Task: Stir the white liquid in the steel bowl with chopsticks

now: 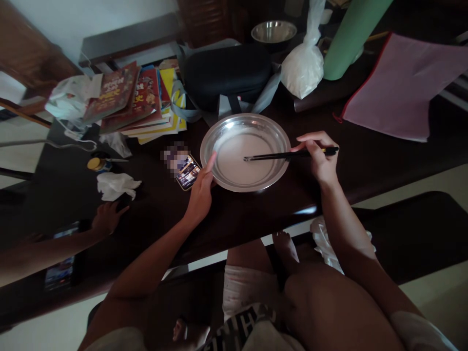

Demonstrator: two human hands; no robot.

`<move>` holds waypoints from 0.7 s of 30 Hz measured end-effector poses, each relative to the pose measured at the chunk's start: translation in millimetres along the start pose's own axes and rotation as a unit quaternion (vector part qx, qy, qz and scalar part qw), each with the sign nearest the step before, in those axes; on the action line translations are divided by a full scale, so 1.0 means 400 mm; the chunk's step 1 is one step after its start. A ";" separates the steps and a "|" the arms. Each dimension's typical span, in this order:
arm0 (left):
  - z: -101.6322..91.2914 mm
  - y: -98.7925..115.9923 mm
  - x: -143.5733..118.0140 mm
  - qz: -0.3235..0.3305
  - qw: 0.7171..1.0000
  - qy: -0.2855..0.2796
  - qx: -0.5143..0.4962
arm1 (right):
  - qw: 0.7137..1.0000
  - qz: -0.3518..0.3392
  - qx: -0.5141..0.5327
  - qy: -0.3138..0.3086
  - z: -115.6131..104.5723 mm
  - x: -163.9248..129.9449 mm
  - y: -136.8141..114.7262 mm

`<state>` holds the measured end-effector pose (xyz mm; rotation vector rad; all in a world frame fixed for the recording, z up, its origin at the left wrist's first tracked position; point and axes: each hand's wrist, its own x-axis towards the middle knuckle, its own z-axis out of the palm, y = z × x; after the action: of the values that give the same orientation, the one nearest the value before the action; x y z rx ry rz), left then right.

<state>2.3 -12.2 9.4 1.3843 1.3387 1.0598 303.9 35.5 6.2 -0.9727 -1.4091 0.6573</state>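
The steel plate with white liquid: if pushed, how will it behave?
The steel plate looks shallow, so its white liquid would probably slosh over. On the smooth dark table it likely slides easily; the left hand at its rim probably steadies it.

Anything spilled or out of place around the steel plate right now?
No spill shows. The white liquid sits inside the steel plate, which the left hand steadies while the right hand holds chopsticks. A phone lies close beside the rim.
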 end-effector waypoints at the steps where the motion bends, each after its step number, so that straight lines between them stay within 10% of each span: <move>1: 0.000 0.002 0.000 -0.001 1.000 -0.002 0.005 | 1.000 0.005 0.005 -0.005 0.000 -0.001 0.000; 21: 0.001 0.012 -0.004 0.011 0.999 0.009 0.047 | 0.999 0.003 -0.034 -0.008 0.001 -0.002 -0.004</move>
<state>3.8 -14.0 14.0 1.4648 1.4043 1.0384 303.0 33.9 7.2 -1.0280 -1.4519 0.6256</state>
